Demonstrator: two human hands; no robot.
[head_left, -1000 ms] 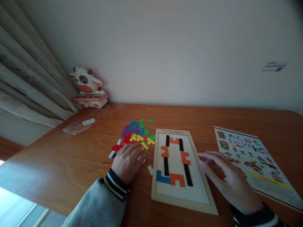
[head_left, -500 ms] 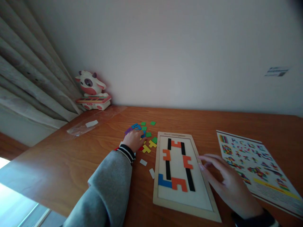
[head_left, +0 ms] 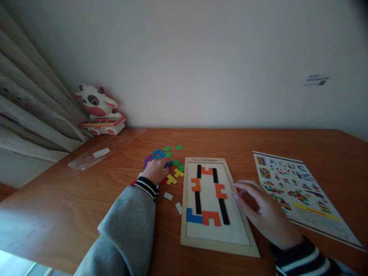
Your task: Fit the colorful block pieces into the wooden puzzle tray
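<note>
My left hand (head_left: 156, 171) is over the pile of coloured puzzle pieces, its fingertips closed on a blue puzzle piece (head_left: 168, 164). Yellow pieces (head_left: 171, 179) and green pieces (head_left: 176, 163) lie beside it; red ones are partly hidden under the hand. To the right is a wooden puzzle board (head_left: 220, 251). Black bars (head_left: 224, 211), orange pieces (head_left: 211, 218) and a blue L-shaped piece (head_left: 193, 217) form a loop on its pale surface. My right hand (head_left: 263, 214) rests at the board's right rim, fingers stretched out and thumb apart, holding nothing.
A printed pattern sheet (head_left: 299, 191) lies right of the board. White pieces (head_left: 168, 196) are on the table (head_left: 115, 199) left of it. Farther left are a clear plastic bag (head_left: 83, 163) and a cow-shaped toy keyboard (head_left: 100, 111) near the curtain (head_left: 37, 111).
The view has shifted slightly, moving everything a little leftward. The blue piece at my left fingertips now shows more clearly. My right hand stays at the board's edge, and the board's layout is unchanged.
</note>
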